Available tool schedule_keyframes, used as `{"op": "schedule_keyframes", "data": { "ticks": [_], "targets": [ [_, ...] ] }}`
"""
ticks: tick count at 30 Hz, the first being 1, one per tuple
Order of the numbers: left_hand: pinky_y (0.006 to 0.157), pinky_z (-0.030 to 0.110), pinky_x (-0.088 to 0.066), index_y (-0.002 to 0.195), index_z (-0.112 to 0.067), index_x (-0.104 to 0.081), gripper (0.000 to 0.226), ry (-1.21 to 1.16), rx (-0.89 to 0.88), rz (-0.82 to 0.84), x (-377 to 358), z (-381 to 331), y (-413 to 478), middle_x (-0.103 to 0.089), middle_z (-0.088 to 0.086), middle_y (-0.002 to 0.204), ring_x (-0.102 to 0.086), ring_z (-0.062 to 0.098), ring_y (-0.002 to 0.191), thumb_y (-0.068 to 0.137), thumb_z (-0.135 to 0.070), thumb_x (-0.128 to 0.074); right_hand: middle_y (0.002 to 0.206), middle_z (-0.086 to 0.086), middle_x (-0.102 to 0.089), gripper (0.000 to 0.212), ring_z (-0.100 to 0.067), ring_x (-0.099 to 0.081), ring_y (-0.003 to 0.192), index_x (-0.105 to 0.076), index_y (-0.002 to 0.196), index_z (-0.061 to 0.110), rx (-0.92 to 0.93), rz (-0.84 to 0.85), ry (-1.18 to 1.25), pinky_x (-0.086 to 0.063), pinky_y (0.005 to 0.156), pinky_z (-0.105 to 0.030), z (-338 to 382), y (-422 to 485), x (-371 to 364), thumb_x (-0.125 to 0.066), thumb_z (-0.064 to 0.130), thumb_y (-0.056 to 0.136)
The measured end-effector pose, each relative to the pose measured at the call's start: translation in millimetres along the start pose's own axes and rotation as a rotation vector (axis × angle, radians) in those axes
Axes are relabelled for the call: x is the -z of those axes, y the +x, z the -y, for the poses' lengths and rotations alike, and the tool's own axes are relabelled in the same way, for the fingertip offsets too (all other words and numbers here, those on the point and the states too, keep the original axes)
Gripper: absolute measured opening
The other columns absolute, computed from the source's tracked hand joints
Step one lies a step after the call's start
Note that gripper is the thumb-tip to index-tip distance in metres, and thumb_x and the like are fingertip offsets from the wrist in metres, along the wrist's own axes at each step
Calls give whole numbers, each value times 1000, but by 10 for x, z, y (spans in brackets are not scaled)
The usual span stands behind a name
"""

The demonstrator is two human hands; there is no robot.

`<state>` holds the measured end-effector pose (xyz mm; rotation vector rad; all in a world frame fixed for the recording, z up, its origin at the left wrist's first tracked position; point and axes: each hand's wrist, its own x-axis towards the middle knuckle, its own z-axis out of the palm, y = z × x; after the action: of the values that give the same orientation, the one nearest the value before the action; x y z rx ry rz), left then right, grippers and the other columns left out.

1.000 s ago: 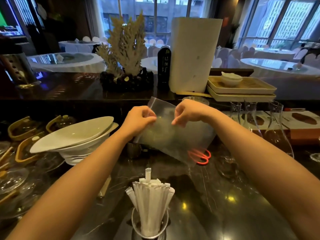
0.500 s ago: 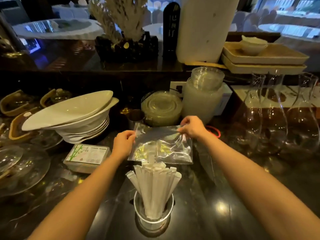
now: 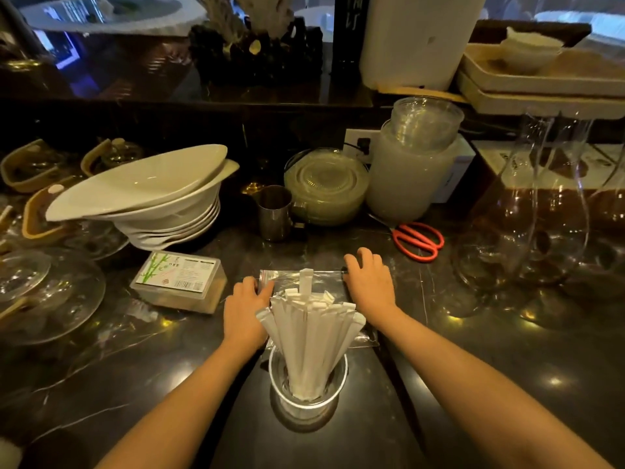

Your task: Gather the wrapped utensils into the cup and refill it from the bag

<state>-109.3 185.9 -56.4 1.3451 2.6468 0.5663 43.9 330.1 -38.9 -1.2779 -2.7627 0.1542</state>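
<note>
From the head view, the cup (image 3: 307,384) stands full of wrapped utensils (image 3: 309,330) near the counter's (image 3: 135,384) front edge. Just behind it the bag (image 3: 287,277) lies flat, apparently empty. The left hand (image 3: 246,311) and right hand (image 3: 370,286) rest open-palmed on its two ends, gripping nothing. Refilling looks finished; next, I'd guess, clear the bag. Scissors (image 3: 419,241), a box (image 3: 179,280) and glassware (image 3: 527,211) crowd close.

Dim room: glossy dark marble counter (image 3: 473,384) reflecting ceiling lights, raised ledge (image 3: 169,82) behind.
</note>
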Motion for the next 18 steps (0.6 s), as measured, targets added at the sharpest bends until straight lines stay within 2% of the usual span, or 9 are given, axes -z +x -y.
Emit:
{"op": "schedule_keyframes", "data": {
  "ticks": [1, 2, 3, 5, 6, 7, 10, 15, 18],
  "targets": [
    [81, 54, -45, 113, -3, -53, 44, -81, -16, -70, -23, -2, -3, -57, 27, 108, -53, 46, 98, 70, 2, -65, 139, -19, -33, 39, -35, -38, 118, -36, 129, 10, 21, -22, 9, -38, 90, -41, 33, -47, -5, -41, 22, 92],
    [87, 56, -42, 114, -3, -53, 46, -134, -53, -120, -37, -8, -2, -57, 27, 113, -52, 47, 104, 70, 0, -66, 144, -18, -28, 45, -34, -33, 126, -32, 134, 10, 44, -14, 51, -33, 98, -41, 70, -107, -18, -39, 28, 93],
    [95, 57, -37, 121, -6, -48, 50, -132, -101, -97, -44, -18, 1, -53, 25, 124, -47, 45, 116, 74, -11, -64, 150, -17, -21, 52, -32, -25, 134, -25, 138, 10, 68, 25, 101, -26, 107, -41, 105, -173, -47, -37, 33, 93],
    [112, 52, -11, 140, -18, -24, 67, 73, -203, 132, -96, -11, 4, -23, 14, 151, -14, 31, 140, 83, -40, -51, 155, -13, -2, 68, -27, -4, 143, -8, 144, 14, 113, 163, 133, -7, 116, -41, 154, -314, -134, -39, 44, 91],
    [113, 49, 1, 142, -23, -10, 71, 238, -253, 256, -118, 1, 6, -7, 8, 155, 3, 25, 142, 85, -48, -43, 156, -12, 6, 75, -26, 5, 143, -1, 144, 16, 126, 224, 108, 0, 116, -40, 162, -370, -178, -40, 48, 89],
    [113, 49, 9, 142, -26, -4, 70, 370, -290, 358, -121, 6, 2, 0, 6, 156, 12, 23, 141, 86, -51, -37, 155, -12, 12, 80, -26, 12, 142, 6, 144, 17, 125, 274, 83, 5, 115, -41, 159, -413, -214, -40, 51, 88],
    [112, 50, 10, 141, -24, -13, 59, 463, -251, 496, -38, -39, -61, -15, 10, 154, -2, 25, 142, 90, -45, -31, 154, -13, 18, 82, -27, 19, 140, 14, 142, 17, 98, 343, 30, 11, 114, -41, 132, -470, -254, -38, 52, 88],
    [113, 48, 8, 140, -19, -22, 55, 447, -267, 487, 91, -62, -70, -22, 9, 152, -6, 23, 142, 90, -40, -34, 154, -13, 16, 72, -27, 17, 141, 13, 142, 16, 57, 361, 40, 9, 115, -42, 86, -498, -189, -32, 43, 92],
    [114, 46, 4, 142, -19, -13, 61, 346, -264, 472, 144, -13, -75, -10, 9, 155, -1, 22, 143, 89, -42, -35, 154, -13, 14, 68, -27, 15, 142, 10, 143, 15, 14, 371, 80, 6, 115, -43, 34, -525, -89, -30, 39, 94]
  ]
}}
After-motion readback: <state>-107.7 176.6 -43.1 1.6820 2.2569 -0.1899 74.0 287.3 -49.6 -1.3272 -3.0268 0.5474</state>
